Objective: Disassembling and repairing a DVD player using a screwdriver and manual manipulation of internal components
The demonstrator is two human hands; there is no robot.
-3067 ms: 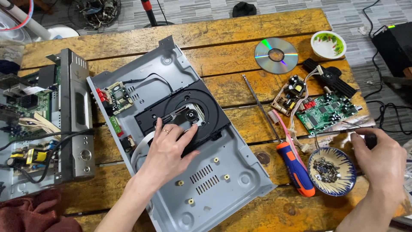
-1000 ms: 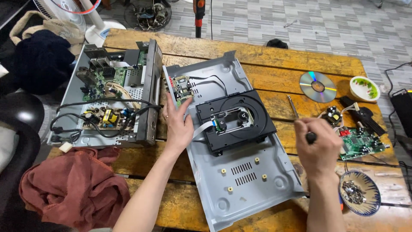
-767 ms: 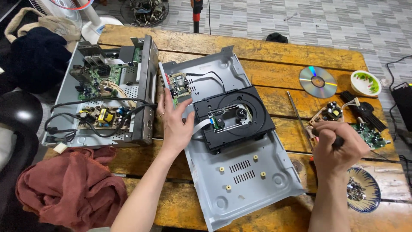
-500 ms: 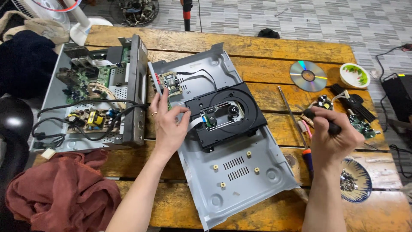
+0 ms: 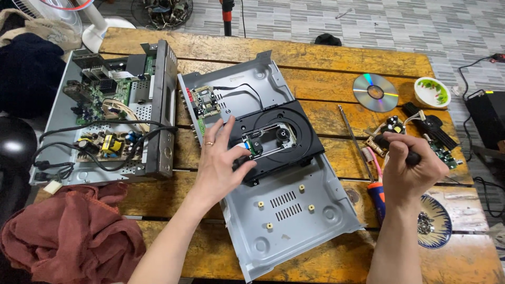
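The black disc drive (image 5: 273,139) sits mid-table in the grey chassis (image 5: 294,210) — left hand (image 5: 221,163) spread, fingers steadying its near-left corner, right hand (image 5: 413,171) fisted around a dark tool handle (image 5: 394,147) — apparently mid-dismantling, needing careful tool placement.

A shiny silver disc (image 5: 374,92) lies near a small green-and-white bowl (image 5: 432,92); a crumpled rust-red cloth (image 5: 71,231) sits bottom-left.

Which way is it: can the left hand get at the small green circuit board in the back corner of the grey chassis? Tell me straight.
Probably yes. The left hand rests on the black disc drive, right beside the small green circuit board. Nothing covers the board; only a thin black cable runs from it.
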